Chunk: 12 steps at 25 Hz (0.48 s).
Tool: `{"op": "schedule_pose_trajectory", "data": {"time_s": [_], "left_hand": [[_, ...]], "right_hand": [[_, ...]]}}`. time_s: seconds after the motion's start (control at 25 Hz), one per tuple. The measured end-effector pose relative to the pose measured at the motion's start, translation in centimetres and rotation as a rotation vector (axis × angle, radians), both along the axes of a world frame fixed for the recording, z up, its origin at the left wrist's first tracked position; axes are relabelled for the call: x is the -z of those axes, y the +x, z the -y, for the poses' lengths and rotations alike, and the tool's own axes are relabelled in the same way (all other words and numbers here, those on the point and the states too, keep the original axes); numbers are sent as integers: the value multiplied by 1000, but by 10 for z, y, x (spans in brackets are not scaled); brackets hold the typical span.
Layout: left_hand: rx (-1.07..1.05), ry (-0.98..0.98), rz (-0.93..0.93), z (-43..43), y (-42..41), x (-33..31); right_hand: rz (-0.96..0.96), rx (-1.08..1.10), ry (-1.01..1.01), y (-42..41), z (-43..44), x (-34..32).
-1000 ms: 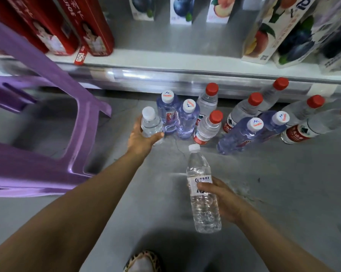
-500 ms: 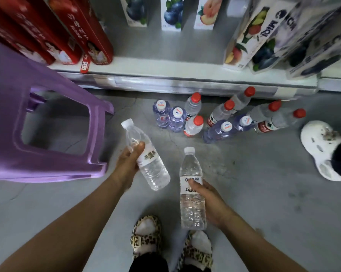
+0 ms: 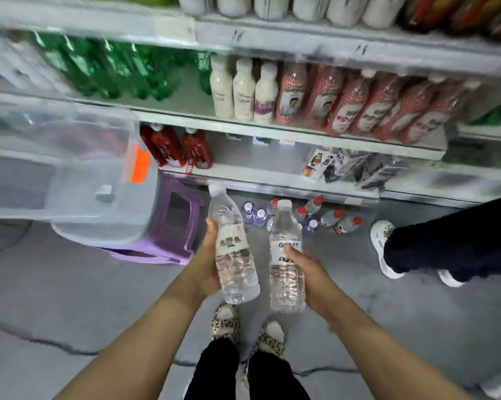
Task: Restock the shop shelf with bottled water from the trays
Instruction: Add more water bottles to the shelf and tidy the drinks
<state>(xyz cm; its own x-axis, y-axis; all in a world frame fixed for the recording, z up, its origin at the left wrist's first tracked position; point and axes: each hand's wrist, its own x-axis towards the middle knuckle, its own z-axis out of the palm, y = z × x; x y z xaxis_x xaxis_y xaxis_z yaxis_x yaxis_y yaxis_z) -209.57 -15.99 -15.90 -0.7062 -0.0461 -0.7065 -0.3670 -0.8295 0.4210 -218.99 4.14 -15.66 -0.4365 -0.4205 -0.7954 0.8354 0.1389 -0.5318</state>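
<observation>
My left hand [image 3: 207,264] grips a clear water bottle [image 3: 232,246] with a white cap, tilted slightly left. My right hand [image 3: 307,272] grips a second clear water bottle [image 3: 285,261], held upright beside the first. Both bottles hang at waist height above the grey floor. Far below, several bottles with red and white caps [image 3: 309,217] stand and lie on the floor at the foot of the shop shelf [image 3: 272,174]. The shelf's tiers hold red cartons, white bottles, red-wrapped bottles and green bottles.
A clear plastic bin [image 3: 70,174] rests on a purple stool [image 3: 177,226] at the left. Another person's dark trouser leg and white shoes [image 3: 387,249] stand at the right. My leopard-print slippers [image 3: 226,321] are below the bottles.
I have risen from a crouch, lifting both bottles away from the floor. The view now takes in the higher shelves and the plastic bin. The left bottle came up closer to the right one.
</observation>
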Motion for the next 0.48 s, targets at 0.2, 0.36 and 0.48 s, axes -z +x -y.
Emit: {"op": "schedule_pose_trajectory", "data": {"time_s": [0.2, 0.36, 0.48], "left_hand": [[-106, -91, -145, 3, -22, -146], [-79, -185, -280, 12, -39, -233], [-7, -314, -351, 16, -50, -290]], "right_hand": [[-254, -53, -103, -49, 24, -119], [-492, -65, -168, -88, 46, -216], [-665, -93, -255, -111, 61, -292]]}}
